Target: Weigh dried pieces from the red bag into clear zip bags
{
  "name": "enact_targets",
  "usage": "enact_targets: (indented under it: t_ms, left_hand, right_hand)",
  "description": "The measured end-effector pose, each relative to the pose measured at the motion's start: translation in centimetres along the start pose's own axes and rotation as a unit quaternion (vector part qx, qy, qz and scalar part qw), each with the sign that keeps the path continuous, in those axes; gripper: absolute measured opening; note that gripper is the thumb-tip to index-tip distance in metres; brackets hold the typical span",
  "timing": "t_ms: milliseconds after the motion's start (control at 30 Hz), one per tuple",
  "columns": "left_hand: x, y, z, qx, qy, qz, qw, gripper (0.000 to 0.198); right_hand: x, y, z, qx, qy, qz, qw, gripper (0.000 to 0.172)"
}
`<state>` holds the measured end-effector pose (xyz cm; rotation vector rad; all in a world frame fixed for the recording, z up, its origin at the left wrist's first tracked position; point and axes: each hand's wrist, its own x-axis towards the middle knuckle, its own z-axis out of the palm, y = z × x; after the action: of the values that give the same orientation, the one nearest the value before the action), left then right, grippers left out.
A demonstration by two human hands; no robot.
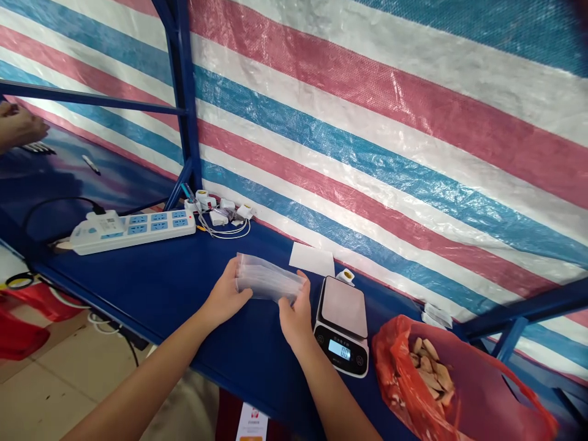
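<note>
Stretched between my two hands is a bundle of clear plastic bags (pixel 269 278), held just above the blue table. My left hand (pixel 228 294) grips its left end, thumb on the near side. At the right end, my right hand (pixel 296 309) pinches it between thumb and fingers. To the right of that hand stands a digital scale (pixel 343 309) with a bare pale platform and a lit display. Farther right, a red plastic bag (pixel 395 349) lies open, showing pale brown dried slices (pixel 432 370) inside.
A white power strip (pixel 138 229) lies at the left, beside chargers and white cables (pixel 220 214). White paper (pixel 312 259) rests against the striped sheet behind. Another person's hand (pixel 21 127) shows at far left, near several pens. Blue frame posts (pixel 186 92) rise at the back.
</note>
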<state>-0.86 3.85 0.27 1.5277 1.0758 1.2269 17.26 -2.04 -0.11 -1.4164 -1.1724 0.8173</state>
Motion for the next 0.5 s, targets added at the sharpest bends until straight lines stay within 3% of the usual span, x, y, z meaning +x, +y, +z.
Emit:
enact_targets:
  t_ms: [233,500]
  left_hand:
    - [-0.47,0.38,0.12,-0.027,0.019,0.005,0.999,0.068]
    - [-0.21,-0.32,-0.03,0.017,0.007,-0.053,0.998,0.041]
  right_hand:
    - [-0.06,0.04,0.09,-0.014,0.030,-0.004,0.999,0.060]
    - [0.34,0.84,-0.02,-0.019,0.022,0.020,0.999,0.049]
